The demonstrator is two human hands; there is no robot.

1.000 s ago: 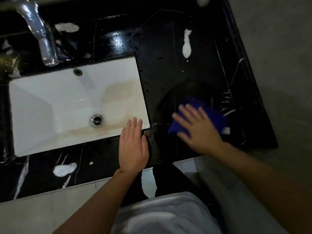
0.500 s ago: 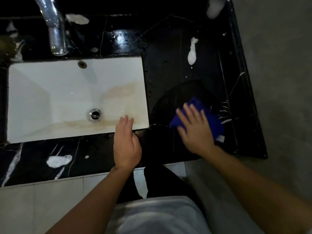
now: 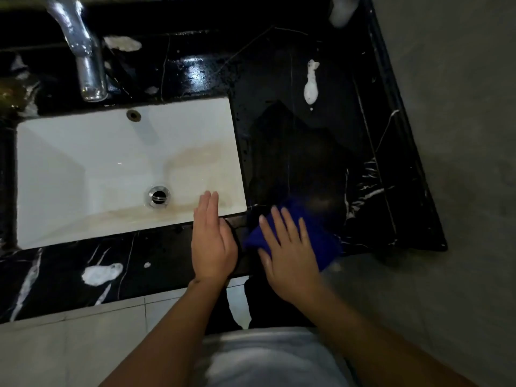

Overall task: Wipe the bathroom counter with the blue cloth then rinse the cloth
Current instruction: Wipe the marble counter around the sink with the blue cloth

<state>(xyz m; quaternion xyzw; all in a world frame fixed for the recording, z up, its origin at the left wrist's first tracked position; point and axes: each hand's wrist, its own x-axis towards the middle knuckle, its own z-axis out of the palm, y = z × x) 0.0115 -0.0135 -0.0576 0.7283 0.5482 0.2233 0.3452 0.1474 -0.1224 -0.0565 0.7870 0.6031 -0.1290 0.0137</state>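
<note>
Stage: wiping in progress; rinsing not yet begun.
Right hand (image 3: 290,258): pressing flat, fingers straight and spread, on top of the blue cloth (image 3: 318,241); not clenched, not pinching.
Blue cloth: lying bunched under the right palm on the black marble counter (image 3: 307,152), at the front edge, just right of the left hand.
Left hand (image 3: 213,241): resting flat and released, fingers straight and together, on the counter strip at the near right corner of the white basin (image 3: 83,169); holding nothing.
Done, judging by surface: dark patch just beyond the right hand looking matte and free of foam, likely already wiped.
Remaining, right side: long white foam streak (image 3: 311,82) lying well beyond the right fingertips; another white blob (image 3: 342,9) at the far corner.
Remaining, left side: white foam patch (image 3: 102,273) sitting well left of the left hand on the front strip; smaller patch (image 3: 122,43) beside the chrome faucet (image 3: 83,54).
Faucet: showing no water running; basin looking dry apart from brownish staining.
Estimate: less than half finished.
</note>
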